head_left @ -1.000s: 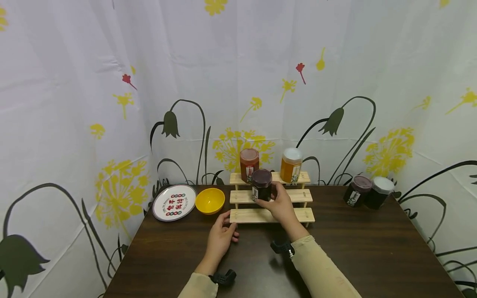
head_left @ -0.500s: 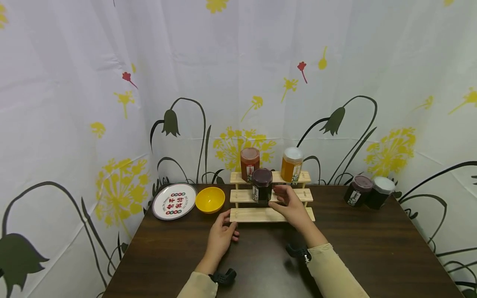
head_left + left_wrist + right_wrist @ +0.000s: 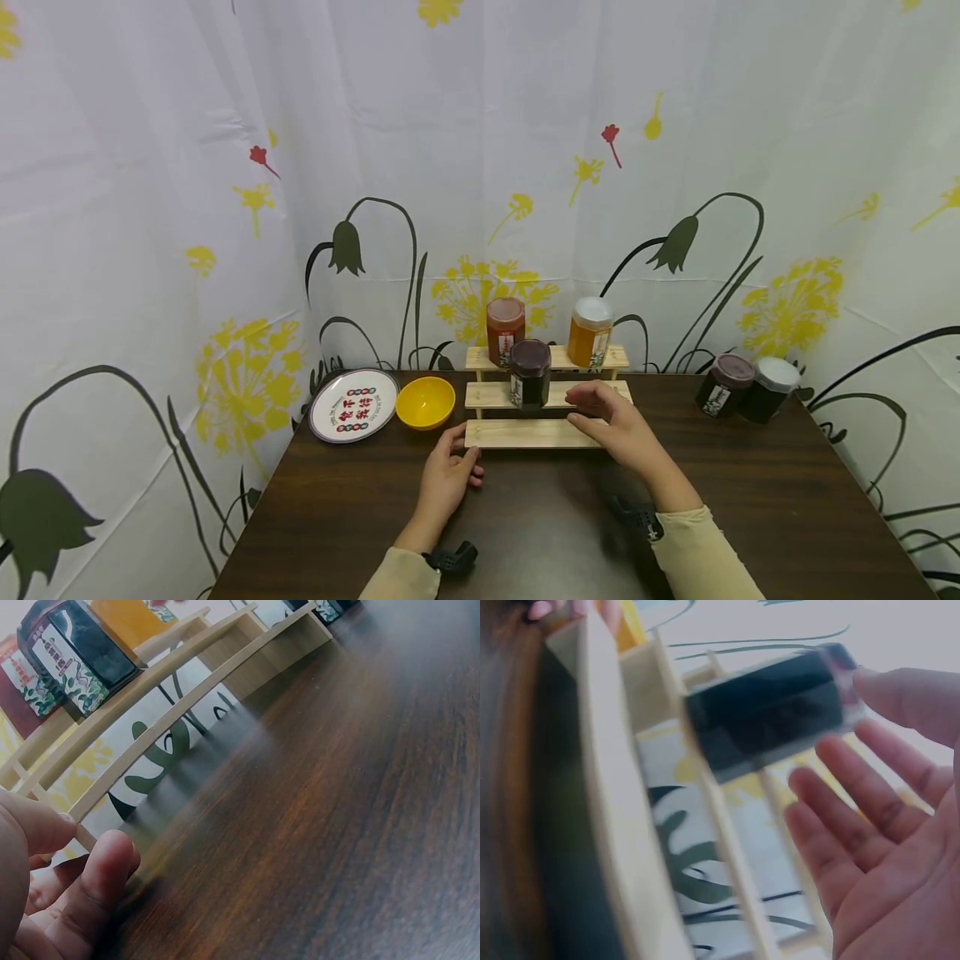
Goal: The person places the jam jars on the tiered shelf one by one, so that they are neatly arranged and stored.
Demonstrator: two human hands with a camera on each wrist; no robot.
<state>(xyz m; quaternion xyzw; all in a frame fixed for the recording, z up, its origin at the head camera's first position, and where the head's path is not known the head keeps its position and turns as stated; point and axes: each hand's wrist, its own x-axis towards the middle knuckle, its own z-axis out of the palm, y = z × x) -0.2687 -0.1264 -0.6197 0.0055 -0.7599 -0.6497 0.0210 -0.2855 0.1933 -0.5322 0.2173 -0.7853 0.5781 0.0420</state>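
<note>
Jar (image 3: pixel 530 373) with the dark lid stood upright on the middle step of the wooden rack (image 3: pixel 536 433). My right hand (image 3: pixel 618 425) hovered just right of that jar, fingers straight, gripping nothing. My left hand (image 3: pixel 448 473) rested on the table (image 3: pixel 750 517) at the rack's left end, fingers relaxed.

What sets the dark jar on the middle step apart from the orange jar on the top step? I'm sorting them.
The dark jar holds near-black contents under a dark purplish lid; the orange jar holds amber contents under a whitish lid. The dark jar looks shorter and stands a step lower on the wooden rack. Both stand upright, capped and labelled.
</note>
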